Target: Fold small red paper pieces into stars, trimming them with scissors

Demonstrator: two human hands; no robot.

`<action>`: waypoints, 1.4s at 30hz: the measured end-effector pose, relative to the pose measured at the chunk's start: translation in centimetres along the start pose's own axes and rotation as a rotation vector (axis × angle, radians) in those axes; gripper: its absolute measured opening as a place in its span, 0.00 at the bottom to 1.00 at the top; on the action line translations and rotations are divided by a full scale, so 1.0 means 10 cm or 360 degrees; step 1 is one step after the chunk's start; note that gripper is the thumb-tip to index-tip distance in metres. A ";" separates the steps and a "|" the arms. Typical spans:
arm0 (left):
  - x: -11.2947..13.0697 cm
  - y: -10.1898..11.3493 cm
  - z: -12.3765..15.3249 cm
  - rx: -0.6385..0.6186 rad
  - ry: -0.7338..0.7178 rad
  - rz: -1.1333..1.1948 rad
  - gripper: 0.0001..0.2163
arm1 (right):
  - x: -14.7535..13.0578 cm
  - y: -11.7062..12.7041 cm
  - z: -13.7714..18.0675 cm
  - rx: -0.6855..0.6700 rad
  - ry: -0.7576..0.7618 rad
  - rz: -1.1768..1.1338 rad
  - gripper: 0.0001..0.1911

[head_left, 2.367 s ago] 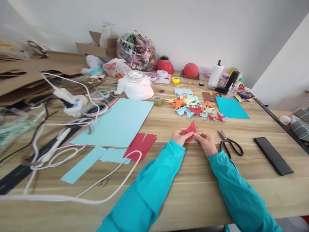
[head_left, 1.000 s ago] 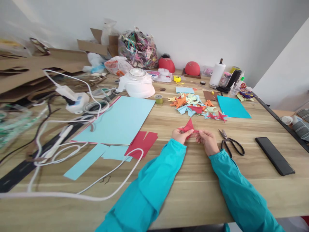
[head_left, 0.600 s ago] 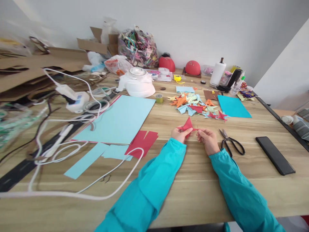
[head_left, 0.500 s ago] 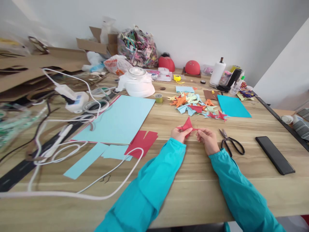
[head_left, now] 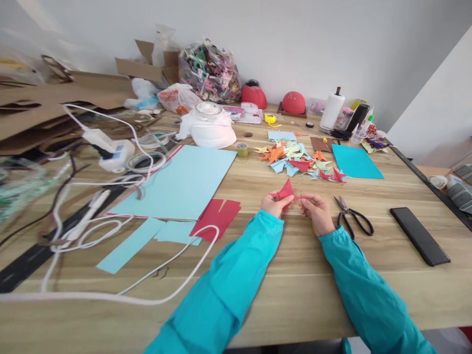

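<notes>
A small folded red paper shape (head_left: pixel 286 190) is held just above the wooden table (head_left: pixel 280 275) between both my hands. My left hand (head_left: pixel 273 206) pinches its left side and my right hand (head_left: pixel 317 213) pinches its thin right tip. Both arms wear teal sleeves. A pile of folded paper shapes (head_left: pixel 299 162) in orange, light blue, pale green and red lies beyond my hands. Black scissors (head_left: pixel 352 219) lie just right of my right hand.
A large light-blue sheet (head_left: pixel 180 184), cut red paper (head_left: pixel 217 218) and light-blue strips (head_left: pixel 129 246) lie to the left, with a white cable (head_left: pixel 147 290) and a power strip (head_left: pixel 110 152). A black phone (head_left: pixel 419 236) and a teal sheet (head_left: pixel 354 162) are at right. Clutter lines the wall.
The red paper has been worked from an upright triangle into a flatter shape with a thin tip pulled to the right. My hands stay in about the same place.
</notes>
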State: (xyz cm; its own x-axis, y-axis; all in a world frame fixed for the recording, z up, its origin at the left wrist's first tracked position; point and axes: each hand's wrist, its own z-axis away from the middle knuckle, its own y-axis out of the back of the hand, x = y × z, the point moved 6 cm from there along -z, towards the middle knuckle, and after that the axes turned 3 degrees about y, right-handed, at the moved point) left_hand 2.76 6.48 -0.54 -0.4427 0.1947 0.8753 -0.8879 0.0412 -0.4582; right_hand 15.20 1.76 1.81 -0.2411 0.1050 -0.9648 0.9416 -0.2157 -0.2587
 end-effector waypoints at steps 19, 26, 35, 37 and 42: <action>-0.01 -0.02 0.03 0.0008 0.0111 0.0007 0.16 | 0.02 0.01 -0.01 0.0048 -0.0026 -0.0079 0.08; -0.03 -0.04 0.02 -0.0067 0.0006 -0.0081 0.15 | 0.01 0.00 0.00 0.0009 -0.0056 -0.0067 0.08; -0.05 -0.04 0.03 -0.0046 -0.0006 -0.0189 0.13 | -0.01 -0.03 0.01 -0.0070 -0.0020 0.0032 0.07; -0.05 -0.03 0.03 -0.0047 -0.0011 -0.0175 0.13 | -0.01 -0.04 0.01 -0.0083 -0.0016 0.0045 0.07; -0.06 -0.03 0.03 -0.0028 0.0018 -0.0137 0.13 | 0.00 -0.04 0.01 -0.0094 0.0005 0.0050 0.08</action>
State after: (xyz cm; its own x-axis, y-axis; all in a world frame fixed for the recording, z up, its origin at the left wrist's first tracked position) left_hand 3.26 6.11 -0.86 -0.3633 0.2009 0.9098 -0.9202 0.0754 -0.3841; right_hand 14.83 1.70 1.93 -0.2103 0.1020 -0.9723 0.9610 -0.1611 -0.2248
